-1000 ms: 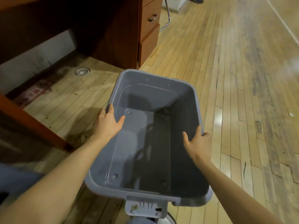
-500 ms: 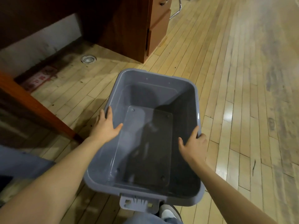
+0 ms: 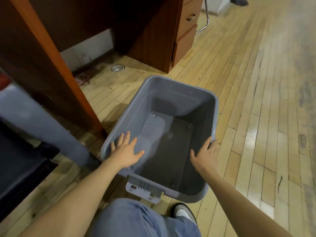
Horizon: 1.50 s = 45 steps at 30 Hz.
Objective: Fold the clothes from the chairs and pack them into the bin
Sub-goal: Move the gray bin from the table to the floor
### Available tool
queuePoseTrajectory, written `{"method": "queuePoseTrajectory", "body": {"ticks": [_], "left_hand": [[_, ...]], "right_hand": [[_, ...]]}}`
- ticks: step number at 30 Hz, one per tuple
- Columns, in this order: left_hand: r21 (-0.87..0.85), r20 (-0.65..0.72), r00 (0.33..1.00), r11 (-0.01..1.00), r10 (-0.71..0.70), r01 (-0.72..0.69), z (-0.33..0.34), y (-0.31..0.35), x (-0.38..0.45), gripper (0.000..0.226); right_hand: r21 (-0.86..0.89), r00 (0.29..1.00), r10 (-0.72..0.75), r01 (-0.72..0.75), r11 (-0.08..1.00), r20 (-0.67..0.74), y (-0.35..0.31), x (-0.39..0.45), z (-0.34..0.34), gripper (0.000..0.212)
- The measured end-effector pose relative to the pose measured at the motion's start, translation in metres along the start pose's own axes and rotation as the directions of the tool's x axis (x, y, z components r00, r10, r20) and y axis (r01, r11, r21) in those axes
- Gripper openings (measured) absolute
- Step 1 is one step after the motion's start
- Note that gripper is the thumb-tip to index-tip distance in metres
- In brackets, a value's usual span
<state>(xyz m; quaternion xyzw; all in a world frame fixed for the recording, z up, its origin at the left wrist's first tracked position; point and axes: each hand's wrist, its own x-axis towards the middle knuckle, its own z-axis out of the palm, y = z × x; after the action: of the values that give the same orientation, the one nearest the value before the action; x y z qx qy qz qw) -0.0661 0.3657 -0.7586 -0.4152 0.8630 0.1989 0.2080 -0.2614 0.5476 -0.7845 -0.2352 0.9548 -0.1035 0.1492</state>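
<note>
my left hand [image 3: 125, 153]: fingers spread flat on the left rim, holding nothing | bin [image 3: 172, 90]: empty on the floor, long axis from 7 to 1 o'clock, between both hands | my right hand [image 3: 206, 155]: thumb inside, fingers curled over the right rim at 3 o'clock; both equally near

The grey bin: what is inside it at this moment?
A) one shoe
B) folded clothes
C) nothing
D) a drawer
C: the grey bin shows only its bare dark floor, with the left hand spread over its left wall and the right hand at its right rim; no clothes lie inside.
</note>
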Motion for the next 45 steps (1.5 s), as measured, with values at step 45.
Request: {"method": "queuePoseTrajectory", "body": {"ticks": [45], "left_hand": [[0.198,-0.045,0.967,0.951,0.252,-0.238,0.067,-0.125,-0.159,0.046]], "right_hand": [[0.089,0.333,-0.885,0.921,0.38,0.325,-0.091,-0.194,0.074,0.036]]}}
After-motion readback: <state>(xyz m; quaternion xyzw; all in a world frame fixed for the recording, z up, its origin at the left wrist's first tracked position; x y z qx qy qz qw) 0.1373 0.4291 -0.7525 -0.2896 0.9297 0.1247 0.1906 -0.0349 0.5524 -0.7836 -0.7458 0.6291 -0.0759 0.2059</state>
